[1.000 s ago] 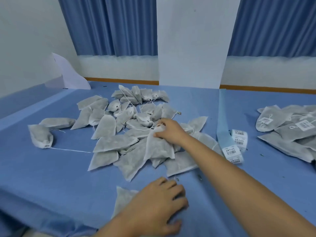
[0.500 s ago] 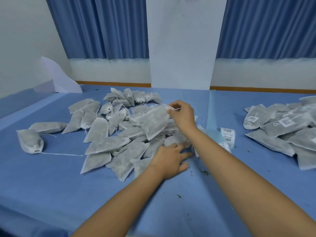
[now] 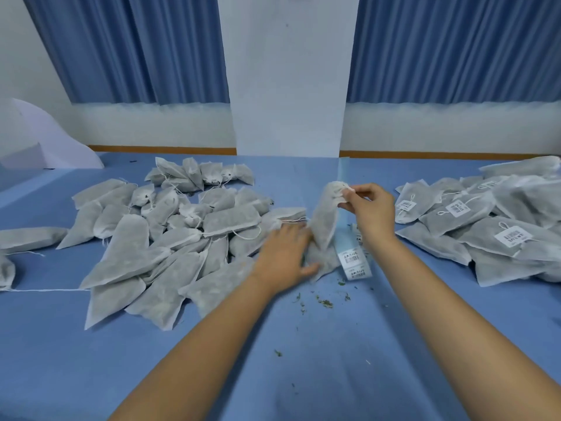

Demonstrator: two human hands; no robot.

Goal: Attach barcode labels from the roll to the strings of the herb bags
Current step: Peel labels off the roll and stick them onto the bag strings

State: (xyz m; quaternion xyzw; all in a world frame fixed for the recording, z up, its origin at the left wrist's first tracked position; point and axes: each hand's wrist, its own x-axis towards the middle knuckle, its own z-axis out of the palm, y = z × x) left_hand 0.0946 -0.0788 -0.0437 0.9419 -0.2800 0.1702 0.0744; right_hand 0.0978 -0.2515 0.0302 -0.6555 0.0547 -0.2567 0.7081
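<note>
my right grip (image 3: 368,209) pinches the neck of one herb bag (image 3: 324,221); my left grip (image 3: 283,253) rests flat, fingers straight, on the bag pile (image 3: 182,238) near the label strip (image 3: 352,260).

White paper labels (image 3: 352,259) on pale blue backing strip (image 3: 346,240): black barcode under one printed line, possibly Chinese characters, illegible. White tags (image 3: 513,237) on grey non-woven herb bags (image 3: 437,247), right pile: same print, unreadable.

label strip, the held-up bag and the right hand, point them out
label strip (image 3: 352,259): head view, printed label near its front end
held-up bag (image 3: 324,220): head view, middle of its body
right hand (image 3: 372,209): head view, back of the hand
</note>
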